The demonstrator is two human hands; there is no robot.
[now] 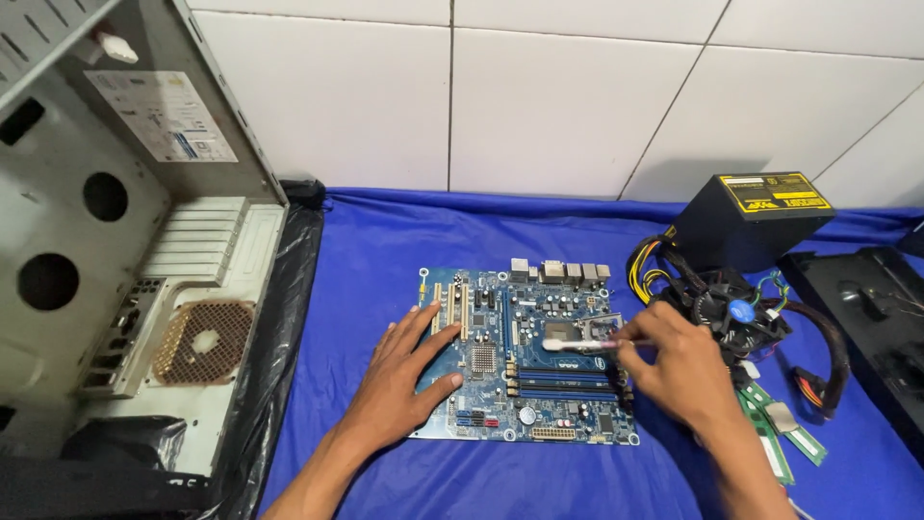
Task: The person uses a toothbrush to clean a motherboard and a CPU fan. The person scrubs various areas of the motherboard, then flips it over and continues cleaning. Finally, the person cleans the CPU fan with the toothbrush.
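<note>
A blue motherboard lies flat on a blue cloth. My left hand rests palm down on the board's left part, fingers spread beside the expansion slots. My right hand holds a small brush with a pale head, its tip lying across the board next to the metal processor socket.
An open grey computer case stands at the left on black plastic. A black power supply with its cables sits at the back right, a cooler fan before it. Green memory sticks lie to the right. A black panel is at the far right.
</note>
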